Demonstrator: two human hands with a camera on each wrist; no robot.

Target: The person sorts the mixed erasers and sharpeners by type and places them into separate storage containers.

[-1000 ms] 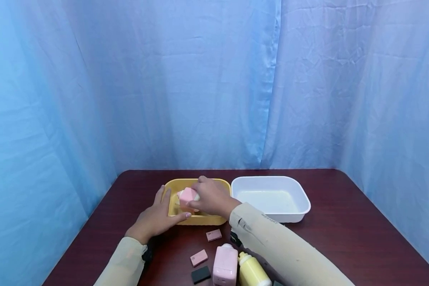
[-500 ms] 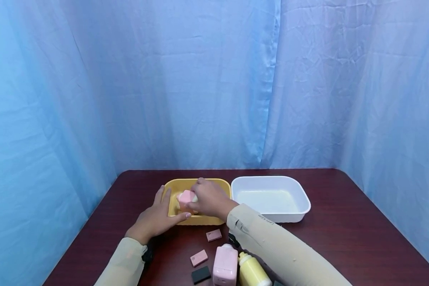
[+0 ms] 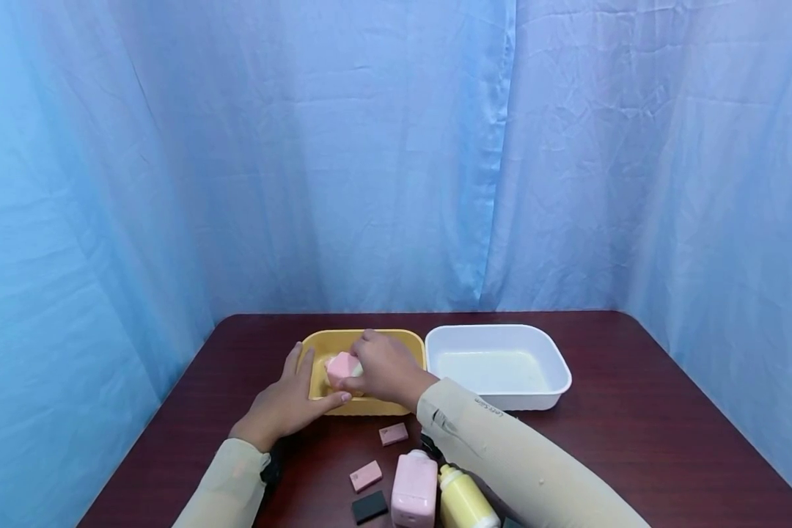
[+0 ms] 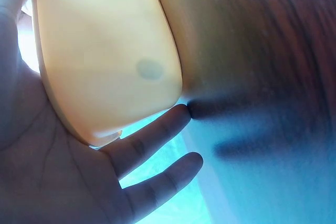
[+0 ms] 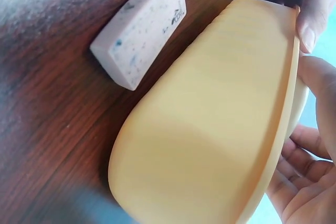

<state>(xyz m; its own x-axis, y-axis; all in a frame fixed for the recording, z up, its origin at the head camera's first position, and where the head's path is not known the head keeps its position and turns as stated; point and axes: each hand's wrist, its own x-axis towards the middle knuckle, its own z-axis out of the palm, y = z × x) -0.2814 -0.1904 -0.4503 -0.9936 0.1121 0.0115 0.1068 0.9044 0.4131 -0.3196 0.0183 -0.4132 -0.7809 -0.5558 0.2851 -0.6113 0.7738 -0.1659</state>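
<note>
My right hand (image 3: pixel 389 370) grips a small pink square-sided bottle (image 3: pixel 343 368) inside the yellow basin (image 3: pixel 369 407), thumb at its near side. Part of the bottle's pale end is hidden by that hand. My left hand (image 3: pixel 284 407) rests at the basin's left front corner, fingers straight along the outside and thumb over the front rim. The left wrist view shows the palm against the basin's wall (image 4: pixel 105 40), two fingers extended past its edge. In the right wrist view, the basin's front wall fills the middle, beside a smudged pink eraser (image 5: pixel 142 30).
A white basin (image 3: pixel 498 402) stands right beside the yellow one. In front lie two pink erasers (image 3: pixel 366 477), a black eraser (image 3: pixel 369 507), a larger pink bottle (image 3: pixel 414 488) and a yellow bottle (image 3: pixel 465 499), near my right sleeve. Blue curtains (image 3: pixel 396 161) hang behind the dark table.
My right hand has lowered the pink bottle slightly within the yellow basin. My left hand stays at the basin's corner.
</note>
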